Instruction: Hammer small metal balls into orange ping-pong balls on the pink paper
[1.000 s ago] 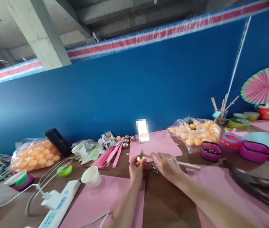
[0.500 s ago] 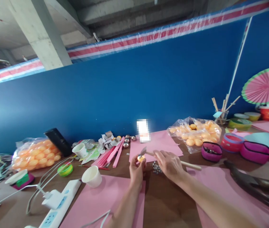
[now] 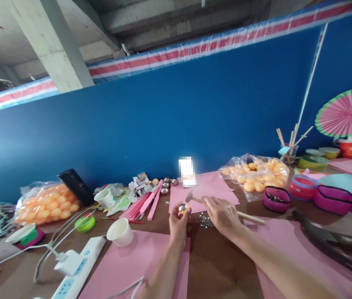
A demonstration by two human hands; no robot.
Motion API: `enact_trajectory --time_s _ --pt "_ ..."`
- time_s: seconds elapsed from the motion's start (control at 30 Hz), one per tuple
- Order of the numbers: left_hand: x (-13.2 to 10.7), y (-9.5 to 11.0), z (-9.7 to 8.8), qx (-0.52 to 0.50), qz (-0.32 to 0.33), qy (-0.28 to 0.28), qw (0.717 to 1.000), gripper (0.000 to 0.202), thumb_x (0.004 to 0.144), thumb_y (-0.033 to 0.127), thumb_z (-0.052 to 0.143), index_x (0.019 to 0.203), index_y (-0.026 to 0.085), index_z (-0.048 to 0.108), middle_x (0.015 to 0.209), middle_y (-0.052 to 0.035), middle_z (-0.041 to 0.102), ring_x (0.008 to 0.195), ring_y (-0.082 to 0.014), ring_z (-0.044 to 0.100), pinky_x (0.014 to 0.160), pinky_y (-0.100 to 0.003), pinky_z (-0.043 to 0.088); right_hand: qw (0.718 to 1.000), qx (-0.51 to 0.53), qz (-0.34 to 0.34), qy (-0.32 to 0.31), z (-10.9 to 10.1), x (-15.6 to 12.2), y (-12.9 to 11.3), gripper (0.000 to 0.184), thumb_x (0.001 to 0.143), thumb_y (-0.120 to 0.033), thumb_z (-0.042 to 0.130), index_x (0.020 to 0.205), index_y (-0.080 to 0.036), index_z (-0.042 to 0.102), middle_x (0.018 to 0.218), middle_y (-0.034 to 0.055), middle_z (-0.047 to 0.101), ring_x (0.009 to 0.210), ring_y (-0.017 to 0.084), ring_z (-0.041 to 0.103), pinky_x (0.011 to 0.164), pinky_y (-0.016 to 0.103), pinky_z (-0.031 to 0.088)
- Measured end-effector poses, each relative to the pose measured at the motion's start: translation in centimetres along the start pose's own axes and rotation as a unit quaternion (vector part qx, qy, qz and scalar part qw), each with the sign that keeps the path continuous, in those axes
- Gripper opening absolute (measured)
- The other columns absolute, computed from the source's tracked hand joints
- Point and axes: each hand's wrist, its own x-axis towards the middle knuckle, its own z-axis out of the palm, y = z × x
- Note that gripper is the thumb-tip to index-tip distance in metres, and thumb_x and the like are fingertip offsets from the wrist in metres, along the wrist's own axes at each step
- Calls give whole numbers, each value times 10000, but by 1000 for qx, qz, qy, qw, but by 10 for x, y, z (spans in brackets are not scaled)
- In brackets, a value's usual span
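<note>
Near the middle of the table, my left hand [image 3: 177,230] pinches an orange ball [image 3: 181,213] whose top is covered with shiny silver studs. My right hand [image 3: 224,216] is wrapped around the wooden handle of a small hammer [image 3: 189,196]. The hammer's head hangs just above and to the right of the ball, apart from it. Below my right hand, a small heap of shiny metal pieces [image 3: 205,220] lies on the brown table; they are too small to make out clearly.
Clear bags of orange balls [image 3: 51,207] [image 3: 253,186] lie left and right. Silver-covered balls [image 3: 165,190] and pink paper strips [image 3: 141,207] lie behind my left hand. A white cup [image 3: 120,232], a power strip [image 3: 79,265], purple boxes [image 3: 334,199] and a dark curved object [image 3: 314,237] surround the workspace.
The hammer head has risen slightly off the ball. In my left fingers the ball has turned, so more of its silver side shows.
</note>
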Motion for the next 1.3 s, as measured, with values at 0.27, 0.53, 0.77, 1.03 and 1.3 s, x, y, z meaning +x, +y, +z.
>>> enact_trajectory --time_s 0.27,0.53,0.77,1.03,1.3 --pt "0 -2 -1 -16 6 -13 1000 553 573 309 719 1076 198 519 777 -5 586 607 -71 540 585 -201 417 1000 -3 -11 -21 3 -2 -4 207 883 -276 367 954 -247 559 680 -15 612 555 108 532 528 247 233" --pt "0 1 0 -4 33 -20 999 419 591 247 704 973 187 542 885 -24 589 745 -102 565 702 -234 419 999 -8 2 -37 2 0 -1 200 878 -270 375 939 -239 562 678 -6 616 550 109 537 518 246 231" --pt "-1 3 0 7 25 -26 999 458 589 211 698 1016 197 535 936 -41 603 814 -130 575 724 -248 414 1000 -7 4 -30 4 -1 -2 203 882 -279 368 961 -252 553 688 -14 615 558 116 539 521 251 228" --pt "-1 2 0 13 23 -10 1000 485 580 214 711 1031 180 535 942 -61 604 810 -142 580 709 -249 435 1000 0 -9 -19 3 -2 -4 202 880 -271 371 957 -246 555 679 -10 610 549 110 528 524 251 227" --pt "0 1 1 -3 2 -11 1000 484 639 303 676 1081 167 533 898 -64 602 737 -106 573 670 -222 443 1000 3 12 -4 3 0 0 224 886 -288 359 987 -239 552 719 4 626 586 116 544 547 244 251"
